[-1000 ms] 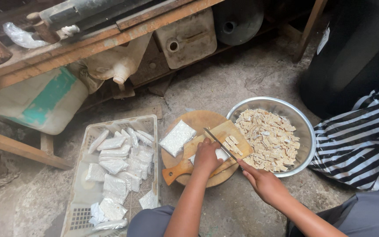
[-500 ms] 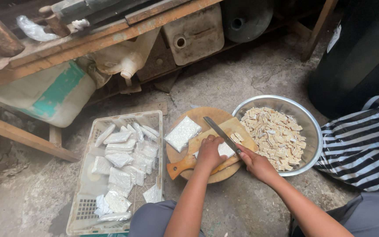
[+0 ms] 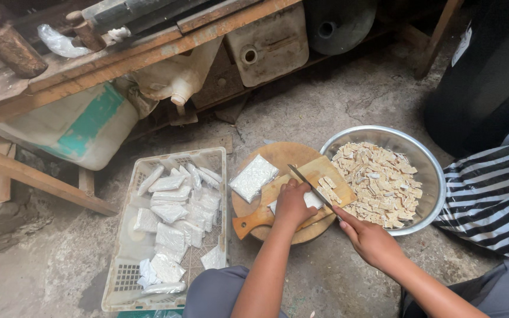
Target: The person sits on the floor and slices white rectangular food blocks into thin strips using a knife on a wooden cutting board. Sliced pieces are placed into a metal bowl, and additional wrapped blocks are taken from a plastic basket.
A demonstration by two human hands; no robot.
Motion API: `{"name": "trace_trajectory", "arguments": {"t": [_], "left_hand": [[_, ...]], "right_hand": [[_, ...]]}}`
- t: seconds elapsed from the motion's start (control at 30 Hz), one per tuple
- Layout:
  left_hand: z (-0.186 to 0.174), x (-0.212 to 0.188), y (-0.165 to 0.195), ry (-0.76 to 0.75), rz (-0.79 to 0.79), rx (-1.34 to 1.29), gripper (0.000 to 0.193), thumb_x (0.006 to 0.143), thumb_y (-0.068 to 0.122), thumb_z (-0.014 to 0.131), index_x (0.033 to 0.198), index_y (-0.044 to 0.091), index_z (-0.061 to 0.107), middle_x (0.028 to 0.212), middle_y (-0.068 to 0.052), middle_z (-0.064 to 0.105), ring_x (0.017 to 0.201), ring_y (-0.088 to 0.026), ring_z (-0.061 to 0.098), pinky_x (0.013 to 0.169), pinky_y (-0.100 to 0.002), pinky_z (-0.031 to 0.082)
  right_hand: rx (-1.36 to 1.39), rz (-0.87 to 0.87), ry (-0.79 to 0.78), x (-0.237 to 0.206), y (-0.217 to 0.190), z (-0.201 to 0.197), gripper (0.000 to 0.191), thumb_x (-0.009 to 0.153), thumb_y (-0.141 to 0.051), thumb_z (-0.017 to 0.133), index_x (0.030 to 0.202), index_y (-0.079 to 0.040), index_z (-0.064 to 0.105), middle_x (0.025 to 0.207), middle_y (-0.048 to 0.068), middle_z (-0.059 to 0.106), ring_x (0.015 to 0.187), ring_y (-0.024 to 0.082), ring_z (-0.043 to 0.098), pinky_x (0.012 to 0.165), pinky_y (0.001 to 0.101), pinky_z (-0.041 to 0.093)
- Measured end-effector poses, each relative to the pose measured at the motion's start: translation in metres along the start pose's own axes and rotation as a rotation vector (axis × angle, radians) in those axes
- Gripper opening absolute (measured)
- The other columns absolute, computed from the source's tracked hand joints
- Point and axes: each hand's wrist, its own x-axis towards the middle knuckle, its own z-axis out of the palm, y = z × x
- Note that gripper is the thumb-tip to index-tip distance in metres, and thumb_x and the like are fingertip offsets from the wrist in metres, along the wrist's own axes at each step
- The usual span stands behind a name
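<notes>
From my head camera, looking down: my left hand (image 3: 293,203) is curled, fingers pressing a pale white block (image 3: 312,200) onto the small rectangular wooden board (image 3: 316,176), which lies on a round wooden chopping board (image 3: 278,156). My right hand (image 3: 371,240) is closed around the handle of a thin dark-bladed knife (image 3: 308,185), its blade against the block. Just right, touching the boards, a round metal bowl (image 3: 431,171) holds cut pieces. A white plastic crate (image 3: 119,282) of wrapped packets sits left.

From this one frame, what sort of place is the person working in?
Probably a rough workshop-like yard used for food prep: bare concrete floor, cluttered wooden bench, and a metal bowl of cut pieces on the ground.
</notes>
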Motion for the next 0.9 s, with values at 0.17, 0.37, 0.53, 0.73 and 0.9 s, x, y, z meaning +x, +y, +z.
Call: {"name": "trace_trajectory", "arguments": {"t": [0.17, 0.37, 0.53, 0.73, 0.9], "left_hand": [[0.003, -0.003, -0.002, 0.04, 0.028, -0.03, 0.057, 0.059, 0.02, 0.088, 0.113, 0.012, 0.071, 0.12, -0.012, 0.062, 0.115, -0.034, 0.056, 0.101, -0.041, 0.049], [0.004, -0.003, -0.006, 0.03, 0.009, -0.056, 0.056, 0.059, 0.019, 0.088, 0.112, 0.013, 0.071, 0.12, -0.012, 0.061, 0.116, -0.033, 0.055, 0.1, -0.041, 0.049], [0.005, -0.003, -0.006, 0.03, 0.009, -0.084, 0.056, 0.058, 0.017, 0.088, 0.111, 0.013, 0.071, 0.12, -0.012, 0.06, 0.117, -0.034, 0.054, 0.101, -0.042, 0.048], [0.004, -0.002, -0.005, 0.014, -0.015, -0.086, 0.055, 0.057, 0.017, 0.088, 0.11, 0.012, 0.071, 0.119, -0.012, 0.06, 0.117, -0.035, 0.053, 0.101, -0.042, 0.048], [0.002, -0.002, -0.005, 0.008, -0.007, -0.093, 0.053, 0.058, 0.016, 0.087, 0.108, 0.012, 0.071, 0.117, -0.011, 0.061, 0.117, -0.034, 0.054, 0.1, -0.042, 0.048]], "right_hand": [[-0.144, 0.043, -0.066, 0.01, -0.003, 0.004, 0.054, 0.099, -0.049, 0.044, 0.153, -0.05, 0.038, 0.076, 0.02, 0.07, 0.081, 0.035, 0.074, 0.08, 0.045, 0.057], [-0.062, 0.061, -0.036, 0.025, -0.01, 0.013, 0.051, 0.101, -0.048, 0.043, 0.152, -0.052, 0.038, 0.077, 0.021, 0.069, 0.081, 0.036, 0.073, 0.081, 0.0453, 0.057], [-0.107, 0.054, -0.081, 0.006, 0.0, 0.0, 0.054, 0.099, -0.047, 0.044, 0.152, -0.053, 0.036, 0.078, 0.019, 0.07, 0.082, 0.035, 0.074, 0.081, 0.0443, 0.057], [-0.062, 0.011, -0.07, -0.004, -0.005, -0.007, 0.054, 0.099, -0.046, 0.044, 0.153, -0.05, 0.035, 0.088, 0.014, 0.073, 0.081, 0.034, 0.073, 0.08, 0.0444, 0.056], [-0.138, 0.1, -0.135, -0.005, -0.007, -0.01, 0.055, 0.101, -0.046, 0.042, 0.155, -0.052, 0.032, 0.084, 0.014, 0.074, 0.083, 0.03, 0.073, 0.085, 0.0418, 0.056]]}}
